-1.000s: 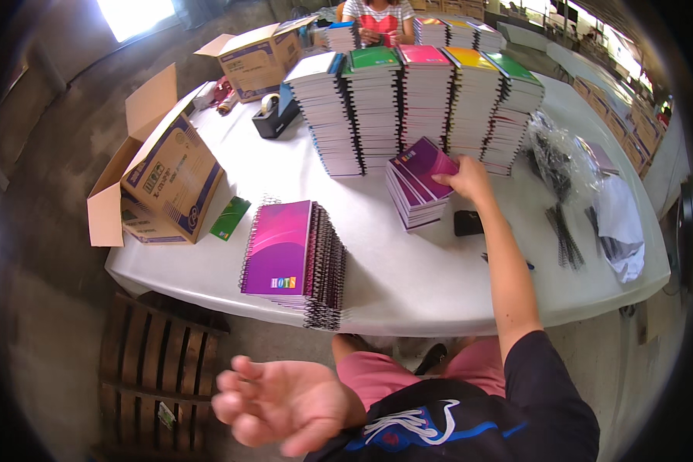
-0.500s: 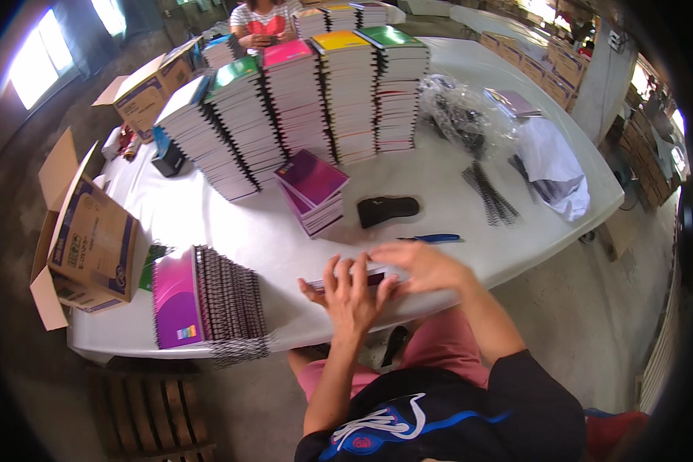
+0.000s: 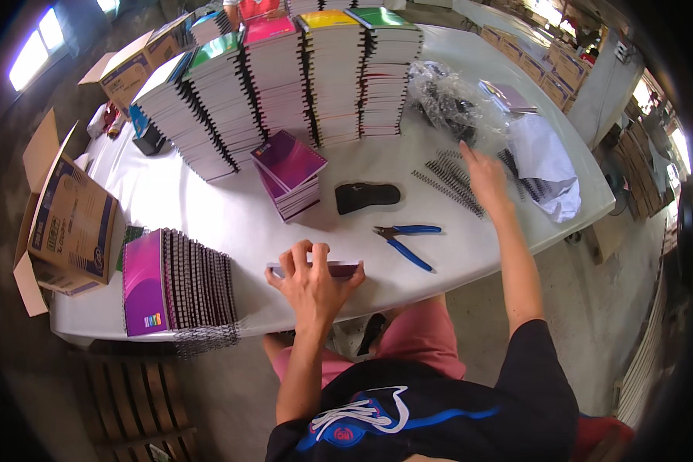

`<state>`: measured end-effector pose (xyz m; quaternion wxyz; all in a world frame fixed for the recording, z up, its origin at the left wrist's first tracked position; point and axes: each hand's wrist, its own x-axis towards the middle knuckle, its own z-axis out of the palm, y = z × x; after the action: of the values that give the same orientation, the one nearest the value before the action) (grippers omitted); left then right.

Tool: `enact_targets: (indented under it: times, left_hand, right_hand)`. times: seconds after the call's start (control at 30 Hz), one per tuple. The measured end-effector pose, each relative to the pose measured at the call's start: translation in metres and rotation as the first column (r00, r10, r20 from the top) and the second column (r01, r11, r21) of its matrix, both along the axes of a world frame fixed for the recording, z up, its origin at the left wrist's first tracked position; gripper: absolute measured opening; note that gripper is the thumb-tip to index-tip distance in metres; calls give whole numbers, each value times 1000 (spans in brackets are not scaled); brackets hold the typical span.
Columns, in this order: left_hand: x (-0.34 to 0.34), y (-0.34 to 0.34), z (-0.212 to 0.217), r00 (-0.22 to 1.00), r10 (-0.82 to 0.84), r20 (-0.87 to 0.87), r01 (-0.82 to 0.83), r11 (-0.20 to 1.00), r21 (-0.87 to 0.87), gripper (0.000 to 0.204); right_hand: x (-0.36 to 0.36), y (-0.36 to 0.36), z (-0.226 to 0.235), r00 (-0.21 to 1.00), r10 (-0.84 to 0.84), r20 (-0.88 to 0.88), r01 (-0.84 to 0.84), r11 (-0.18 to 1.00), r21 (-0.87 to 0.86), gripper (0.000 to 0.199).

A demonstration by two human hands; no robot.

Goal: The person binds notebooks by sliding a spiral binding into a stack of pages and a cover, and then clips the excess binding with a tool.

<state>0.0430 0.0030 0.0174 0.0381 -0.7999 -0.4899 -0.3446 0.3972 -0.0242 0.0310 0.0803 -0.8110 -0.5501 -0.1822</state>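
My left hand point(image 3: 312, 281) is closed over a thin stack of purple-edged pages point(image 3: 343, 269), standing on edge near the table's front, thumb on one end and fingers on the other. My right hand point(image 3: 485, 179) is stretched forward over loose black spiral binding coils point(image 3: 448, 182), its index finger extended; the other fingers are partly hidden. Between the hands lie blue-handled cutting pliers point(image 3: 412, 240), jaws apart. Behind them are a black pouch-like object point(image 3: 368, 197) and a small pile of purple notebooks point(image 3: 291, 165).
Tall stacks of spiral notebooks point(image 3: 335, 85) line the far side. Bound purple notebooks point(image 3: 144, 281) stand in a row at the left, beside an open carton point(image 3: 73, 223). Crumpled clear plastic point(image 3: 454, 104) and a white sheet point(image 3: 545, 158) lie at right. Another person point(image 3: 256, 9) is across the table.
My right hand has left the pages beside my left hand and reached out to the coils, which are now more spread. The pliers are uncovered. The view has shifted slightly.
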Motion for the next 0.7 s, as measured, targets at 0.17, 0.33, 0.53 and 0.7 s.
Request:
enact_targets:
  times: [0.17, 0.33, 0.53, 0.7]
  left_hand:
    - [-2, 1, -8, 999, -34, -26, 33, 999, -36, 45]
    - [0, -2, -9, 1000, -10, 7, 11, 999, -44, 48]
    - [-3, -1, -10, 1000, 16, 16, -15, 996, -83, 56]
    - [-1, -3, -8, 999, 31, 17, -29, 993, -116, 60]
  right_hand:
    - [-43, 0, 27, 945, 268, -187, -271, 963, 8, 53]
    - [-158, -25, 33, 441, 473, -763, -541, 818, 195, 21]
    - [-183, -20, 7, 329, 584, -742, -455, 786, 418, 19]
    - [-186, -20, 5, 338, 635, -694, -444, 758, 477, 23]
